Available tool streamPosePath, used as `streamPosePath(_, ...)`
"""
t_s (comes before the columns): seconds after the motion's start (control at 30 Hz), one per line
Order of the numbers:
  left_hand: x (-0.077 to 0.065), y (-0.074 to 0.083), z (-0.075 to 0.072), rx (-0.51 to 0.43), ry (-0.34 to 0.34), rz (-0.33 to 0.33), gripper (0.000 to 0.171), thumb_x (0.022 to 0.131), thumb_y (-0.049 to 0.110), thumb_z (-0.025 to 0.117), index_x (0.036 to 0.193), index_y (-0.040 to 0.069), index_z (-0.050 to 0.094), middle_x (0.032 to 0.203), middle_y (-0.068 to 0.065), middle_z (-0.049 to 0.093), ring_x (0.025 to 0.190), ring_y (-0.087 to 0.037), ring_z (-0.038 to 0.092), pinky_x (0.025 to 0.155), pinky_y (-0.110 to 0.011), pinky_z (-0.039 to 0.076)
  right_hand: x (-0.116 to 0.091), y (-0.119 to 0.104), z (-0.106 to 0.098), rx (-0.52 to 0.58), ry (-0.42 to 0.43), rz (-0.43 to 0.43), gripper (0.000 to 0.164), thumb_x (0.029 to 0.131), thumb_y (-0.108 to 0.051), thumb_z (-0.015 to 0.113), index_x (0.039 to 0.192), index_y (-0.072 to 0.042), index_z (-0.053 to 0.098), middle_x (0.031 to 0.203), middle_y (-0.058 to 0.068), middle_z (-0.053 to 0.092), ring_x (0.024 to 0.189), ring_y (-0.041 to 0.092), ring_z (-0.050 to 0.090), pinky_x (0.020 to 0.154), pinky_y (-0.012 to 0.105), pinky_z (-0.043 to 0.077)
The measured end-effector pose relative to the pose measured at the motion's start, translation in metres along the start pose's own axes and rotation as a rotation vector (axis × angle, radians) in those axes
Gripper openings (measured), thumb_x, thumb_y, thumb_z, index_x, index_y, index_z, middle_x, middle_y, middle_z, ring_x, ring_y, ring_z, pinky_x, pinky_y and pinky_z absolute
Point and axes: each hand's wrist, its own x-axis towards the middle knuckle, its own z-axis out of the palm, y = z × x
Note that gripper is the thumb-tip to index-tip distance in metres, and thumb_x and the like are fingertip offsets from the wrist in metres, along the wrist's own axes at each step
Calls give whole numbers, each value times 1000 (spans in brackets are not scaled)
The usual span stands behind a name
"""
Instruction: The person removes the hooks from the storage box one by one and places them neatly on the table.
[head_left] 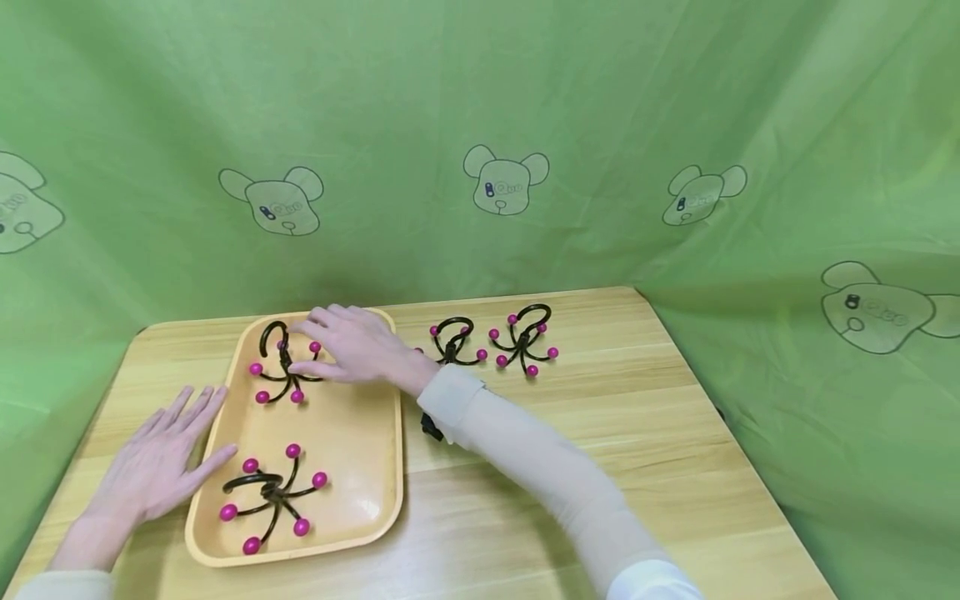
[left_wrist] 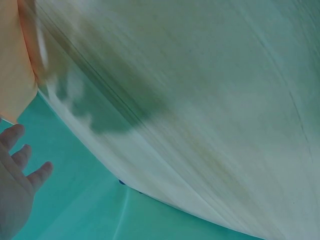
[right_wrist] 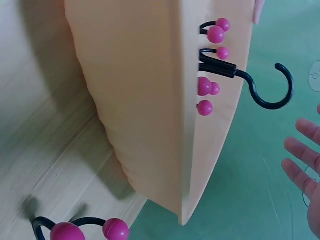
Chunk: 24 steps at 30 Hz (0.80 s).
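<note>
A shallow orange tray [head_left: 397, 467] lies on the table with two black multi-arm hangers, each with a curved hook and pink ball tips. The right hand [head_left: 356, 346] reaches over the tray's far end, its thumb and fingers spread beside the far hanger [head_left: 286, 365]. In the right wrist view, its fingers [right_wrist: 303, 152] stand apart from a hanger's hook [right_wrist: 265, 102]. The near hanger [head_left: 272, 492] rests in the tray's front part. With fingers straight and spread, the left hand [head_left: 150, 467] is at the tray's left rim; the left wrist view shows only some of its fingers [left_wrist: 21, 156].
Two more such hangers stand on the table [head_left: 570, 467] right of the tray: one [head_left: 451, 352] partly behind the right forearm, another [head_left: 523, 342] farther right. A small black piece [head_left: 431, 427] shows under the right cuff. Green cloth [head_left: 390, 242] surrounds the table's back and sides.
</note>
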Motion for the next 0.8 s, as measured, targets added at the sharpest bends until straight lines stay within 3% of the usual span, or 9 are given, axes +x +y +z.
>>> streamPosePath(0.23,0,1,0,0,-4,6,86,105,53,55,171,17,13,170,-27,31,165,-42,12,137,-46,-10,12,-1,8,-15,-12,-17,66,104,-67,48,155,-25,51,142,-5,64,115,8,63,86,18,54)
streamPosePath(0.47,-1,1,1,-3,0,4,86,104,52,56,171,18,13,170,-27,32,165,-44,14,137,-56,-1,22,-4,12,-21,-44,-21,65,105,-67,44,155,-25,50,141,-5,64,117,9,63,89,20,55)
streamPosePath(0.67,-1,2,1,-4,-2,6,86,105,51,55,171,18,12,171,-25,29,167,-39,6,133,-35,-18,31,-4,13,44,-61,45,65,106,-67,43,157,-26,47,146,-5,61,122,10,62,95,22,57)
streamPosePath(0.7,-1,2,1,-5,1,7,86,105,51,56,171,18,12,171,-26,30,166,-40,8,134,-36,-17,33,-4,13,61,-66,58,65,106,-66,42,158,-27,47,147,-5,61,124,10,62,97,23,57)
streamPosePath(0.8,0,1,0,-7,4,11,87,104,51,57,171,18,12,170,-26,31,165,-44,14,137,-54,-5,41,-5,11,98,-81,83,65,106,-66,41,158,-28,46,150,-5,59,129,11,61,102,25,56)
